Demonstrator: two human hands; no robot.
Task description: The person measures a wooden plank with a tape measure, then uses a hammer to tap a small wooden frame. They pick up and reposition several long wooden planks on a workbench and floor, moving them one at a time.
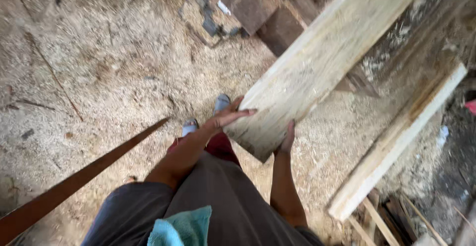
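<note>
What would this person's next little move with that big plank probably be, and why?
Probably a firmer hold before shifting it: the left hand only rests flat on the plank, and the right hand cups its lower corner. The narrower board lies close beside it, so room is tight.

Our arms, both bare, reach forward and down from the body. Left arm: extended, forearm slanting up to the right; left hand (225, 118) flat, palm down, fingers straight and together, pointing right, pressed on a surface. Right arm: forearm nearly upright in view, wrist straight; right hand (286, 139) cupped around an edge from below, fingers hidden behind it, thumb side toward us. Hands near each other, not touching.
</note>
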